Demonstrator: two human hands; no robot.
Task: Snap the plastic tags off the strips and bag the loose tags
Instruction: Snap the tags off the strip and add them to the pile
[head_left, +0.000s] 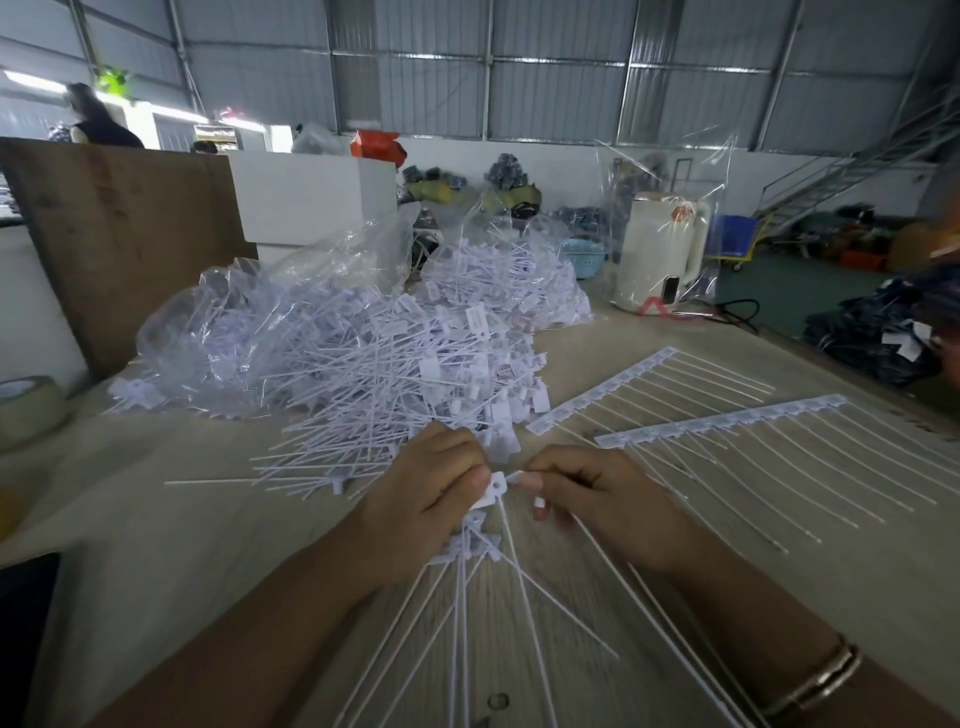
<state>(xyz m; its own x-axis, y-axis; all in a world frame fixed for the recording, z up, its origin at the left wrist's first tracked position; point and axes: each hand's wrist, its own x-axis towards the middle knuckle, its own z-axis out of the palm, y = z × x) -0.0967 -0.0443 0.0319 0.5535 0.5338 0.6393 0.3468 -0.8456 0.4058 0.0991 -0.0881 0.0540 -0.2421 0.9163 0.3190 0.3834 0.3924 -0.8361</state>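
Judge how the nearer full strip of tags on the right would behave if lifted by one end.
The strip would probably sag, being thin. Its long tails already curve on the table, so they would likely dangle and tangle. It seems very light.

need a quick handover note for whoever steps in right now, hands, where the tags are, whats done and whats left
Left hand: grip on a bunch of loose white plastic tags, thumb pinching one tag head.
Right hand: pinching the strip end next to that tag, mid-snap.
Done: a big pile of loose white tags lies on the pale wooden table, partly in a clear plastic bag; a second filled bag sits behind.
Left: two unsnapped white tag strips to the right, then bag the pile.
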